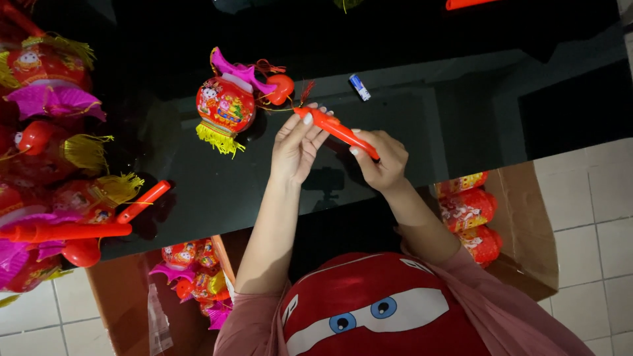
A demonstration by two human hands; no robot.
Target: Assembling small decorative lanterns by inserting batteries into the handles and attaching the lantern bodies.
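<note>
Both hands were raised over the glossy black glass counter (198, 198) and held 1 slim orange-red plastic handle stick (337, 129) between them. The stick lay tilted, its upper end to the left and its lower end to the right. The left hand (298, 146) gripped the upper end: its fingers (310, 135) were closed together on the tip of the stick, thumb against the other fingers. The right hand (386, 161) gripped the lower end, and its fingers (361, 149) were curled and clamped around that part, so the end of the stick was hidden in the hand.

From the upper tip a thin cord ran to the round red plastic lantern with cartoon pictures, a pink top and a yellow fringe (225, 105), which lay on the counter just left of the left hand. A small red tassel (306, 89) stood near the tip. A small blue and white cylinder, like a battery (359, 87), lay on the counter above the hands, apart from them.

At the left edge a heap of similar red lanterns with pink tops and yellow fringes (46, 151) rested on the counter, and 2 other red sticks (105, 221) lay beside it. Under the counter stood 2 brown cardboard boxes: the left box (125, 296) held more lanterns, and the right box (527, 224) held lanterns in plastic wrap. The floor was of white tiles (593, 211). The person wore a pink sleeve (247, 323).
</note>
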